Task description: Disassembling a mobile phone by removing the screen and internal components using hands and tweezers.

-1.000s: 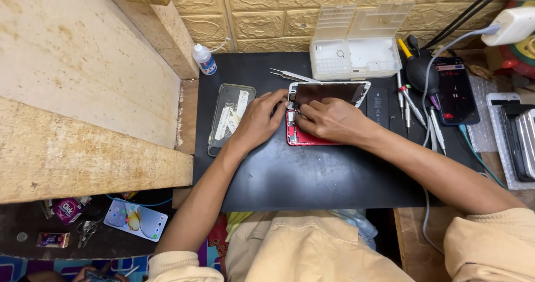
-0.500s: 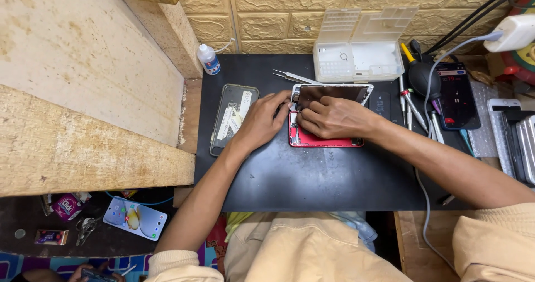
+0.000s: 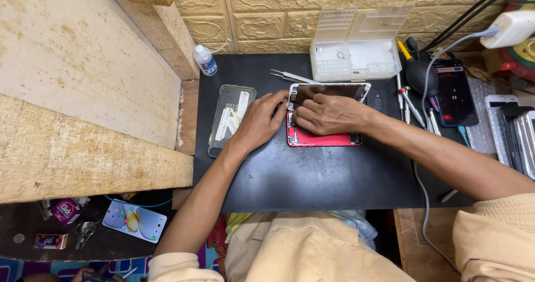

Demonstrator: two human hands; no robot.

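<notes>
A red phone body lies opened on a black work mat, its dark screen panel tilted up at the far edge. My right hand rests over the phone's middle, fingers curled and pressing at its left side. From the left, my left hand reaches in, its fingertips touching the phone's upper left corner. What the fingertips hold is hidden.
A clear phone case lies left of the hands. Tweezers and a small white bottle sit behind. A white parts box, screwdrivers, a black blower and a lit phone stand at the right. Wooden boards rise on the left.
Both hands stay on the phone. The view has shifted slightly; the fingers have barely moved at the phone's left edge.
</notes>
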